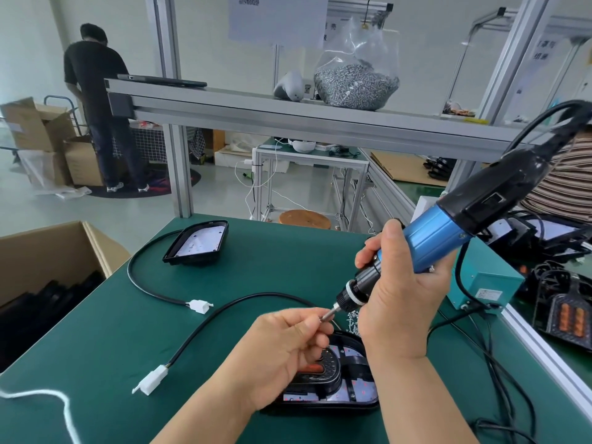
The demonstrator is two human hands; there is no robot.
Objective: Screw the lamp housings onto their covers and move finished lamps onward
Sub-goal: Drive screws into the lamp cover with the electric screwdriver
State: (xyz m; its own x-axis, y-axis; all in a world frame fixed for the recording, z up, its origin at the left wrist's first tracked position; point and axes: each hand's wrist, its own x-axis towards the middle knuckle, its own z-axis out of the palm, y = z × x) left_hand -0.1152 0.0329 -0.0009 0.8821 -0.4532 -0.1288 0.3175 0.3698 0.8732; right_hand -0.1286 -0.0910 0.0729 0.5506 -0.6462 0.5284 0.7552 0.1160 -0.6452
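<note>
Tabletop point(243, 283) covered in green matting fills the lower view; off its left edge stands an open cardboard box point(57, 251) with dark parts inside. An electric screwdriver point(448, 225), blue and black, slants from upper right down toward the middle, its cable looping off at the top right. One lamp point(352, 373) lies flat on the tabletop at the near edge, directly under the hands and partly hidden by the left one; a second lamp point(197, 243) sits well apart at the far left of the tabletop. Each trails a black cable to a white connector point(200, 306) lying on the mat. The right hand point(403, 290) has its grip clenched round the screwdriver's lower barrel. The left hand point(288, 344) hovers above the near lamp, its grip pinched on the bit point(330, 314); whether a screw sits between the fingertips cannot be told. A teal power box point(490, 283) stands at the right edge; loose screws point(352, 318) lie just behind the near lamp.
</note>
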